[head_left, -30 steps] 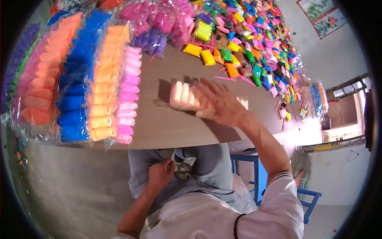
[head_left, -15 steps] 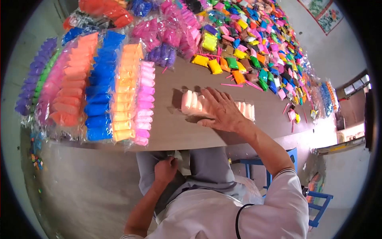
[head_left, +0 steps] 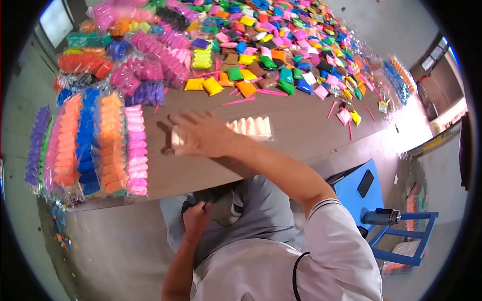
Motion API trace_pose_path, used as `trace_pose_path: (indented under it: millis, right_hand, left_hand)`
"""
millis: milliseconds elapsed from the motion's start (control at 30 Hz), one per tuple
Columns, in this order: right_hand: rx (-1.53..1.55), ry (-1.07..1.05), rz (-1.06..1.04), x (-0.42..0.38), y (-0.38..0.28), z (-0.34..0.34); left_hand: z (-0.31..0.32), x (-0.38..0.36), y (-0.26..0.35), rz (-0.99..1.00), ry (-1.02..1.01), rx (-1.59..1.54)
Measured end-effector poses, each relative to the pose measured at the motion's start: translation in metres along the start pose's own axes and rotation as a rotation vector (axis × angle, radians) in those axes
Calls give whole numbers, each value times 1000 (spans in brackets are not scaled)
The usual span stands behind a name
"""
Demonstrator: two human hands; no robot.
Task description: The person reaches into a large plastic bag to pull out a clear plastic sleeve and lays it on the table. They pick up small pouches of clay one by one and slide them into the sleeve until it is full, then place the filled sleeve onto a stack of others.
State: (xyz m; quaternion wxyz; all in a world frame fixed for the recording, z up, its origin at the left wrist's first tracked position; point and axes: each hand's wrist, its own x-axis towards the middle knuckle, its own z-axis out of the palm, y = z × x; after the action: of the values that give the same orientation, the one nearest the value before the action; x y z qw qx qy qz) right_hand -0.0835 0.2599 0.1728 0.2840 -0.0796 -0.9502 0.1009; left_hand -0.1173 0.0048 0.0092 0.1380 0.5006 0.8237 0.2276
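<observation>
On the brown table lies a row of pale peach packets [head_left: 256, 127] in clear wrap. My right hand [head_left: 202, 134] is over the left part of that row, its fingers spread and somewhat blurred; it hides the middle of the row. Whether the palm presses on the packets cannot be made out. My left hand [head_left: 196, 218] rests over my lap below the table edge, fingers curled closed, and what they hold, if anything, is hidden. Left of the row stands a strip of pink packets [head_left: 136, 150].
More wrapped strips, among them blue [head_left: 88, 142] and orange [head_left: 68, 140], lie at the table's left. A large heap of loose coloured packets [head_left: 286, 55] covers the back. To the right is a blue stool [head_left: 354, 193] with a phone [head_left: 366, 183] and a bottle [head_left: 382, 216].
The head view has shifted, so the table items appear further left and the blue stool shows more. My right hand has moved toward the left end of the peach row.
</observation>
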Motion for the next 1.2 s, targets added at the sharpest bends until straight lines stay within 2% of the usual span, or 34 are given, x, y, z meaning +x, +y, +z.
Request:
trace_pose_path:
  millis: [67,133,200,267,333,400,433,500,567,600,700,833,900,967,1033,1100,1167,1200]
  right_hand:
    - [283,-103,193,-10,20,-68]
    - [238,-12,304,-43,59,-102]
    - [157,-47,412,-81,92,-122]
    - [131,-104,420,-104,98,-137]
    - [104,-158,430,-112,88,-137]
    - [100,-342,660,-109,69,-133]
    - [105,-342,659,-115,72,-120]
    - [104,-144,456,-128,83,-83]
    - [43,-90,381,-116,70,-81]
    - [-25,-36,311,-110,65,-81]
    - [-142,-147,285,-100,56,-79]
    - [-108,-162,216,-108,68,-58]
    - [-90,-159,210,-109,70,-60]
    - [-91,-144,217,-105,69,-67]
    - [-86,-126,213,-91,69,-72]
    - [-96,11,105,-79,70,-75]
    - [-7,-48,95,-57,59,-82]
    - [74,-109,90,-48,55,-83]
  left_hand:
    - [1,-8,3,65,21,67]
    - [0,-13,-2,53,-29,90]
    - [-5,-13,-2,35,-61,114]
    - [-10,-11,1,-67,-77,62]
    - [-10,-8,-1,-81,-95,63]
    - [-7,-7,-2,-90,-119,61]
    - [-5,-8,-2,-75,-102,25]
    - [-5,-12,1,-66,-84,-5]
    - [-9,-17,7,-44,-31,-226]
    - [-13,-21,10,-51,-26,-221]
    - [-38,-26,25,-75,-41,-283]
    - [-68,-26,28,-89,-11,-285]
    - [-77,-21,32,-66,46,-293]
    - [-84,-21,40,-109,16,-282]
    - [-77,-24,40,-93,40,-280]
    - [-68,-31,40,-80,50,-282]
    - [-58,-40,38,-148,-90,-297]
    - [-44,-45,29,-93,-63,-335]
